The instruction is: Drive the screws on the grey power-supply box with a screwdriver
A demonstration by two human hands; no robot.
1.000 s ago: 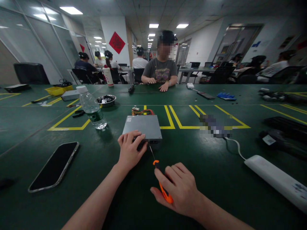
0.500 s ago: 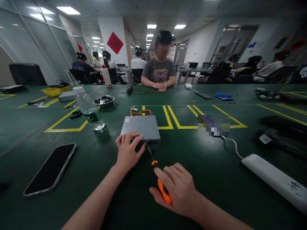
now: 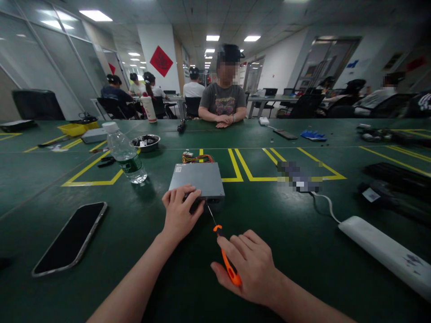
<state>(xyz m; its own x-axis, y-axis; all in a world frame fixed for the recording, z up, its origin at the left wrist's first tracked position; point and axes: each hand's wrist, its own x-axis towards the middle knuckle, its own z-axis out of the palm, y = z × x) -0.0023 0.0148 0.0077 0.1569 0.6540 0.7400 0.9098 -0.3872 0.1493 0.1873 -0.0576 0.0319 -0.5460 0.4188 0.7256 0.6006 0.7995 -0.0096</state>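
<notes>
A grey metal computer power supply [image 3: 200, 177] lies on the green table in front of me, with a bundle of coloured cables [image 3: 198, 158] at its far side. My left hand [image 3: 181, 211] grips its near left edge, fingers on top and thumb low at the front. An orange and black screwdriver [image 3: 231, 269] is in my right hand [image 3: 251, 264], its handle lying between thumb and curled fingers. The thin shaft slants up to the power supply's near face, close to my left thumb. Exactly where the tip sits is too small to make out.
A water bottle [image 3: 126, 154] and a phone [image 3: 70, 237] are on the left, a metal bowl [image 3: 155, 142] behind. To the right lies a white power strip [image 3: 384, 253] with a cable. A person [image 3: 222, 101] sits opposite with hands together on the table [image 3: 303, 269].
The screwdriver's handle has turned slightly in my right hand, while its shaft keeps nearly the same line. My left hand and the power supply stay in place.
</notes>
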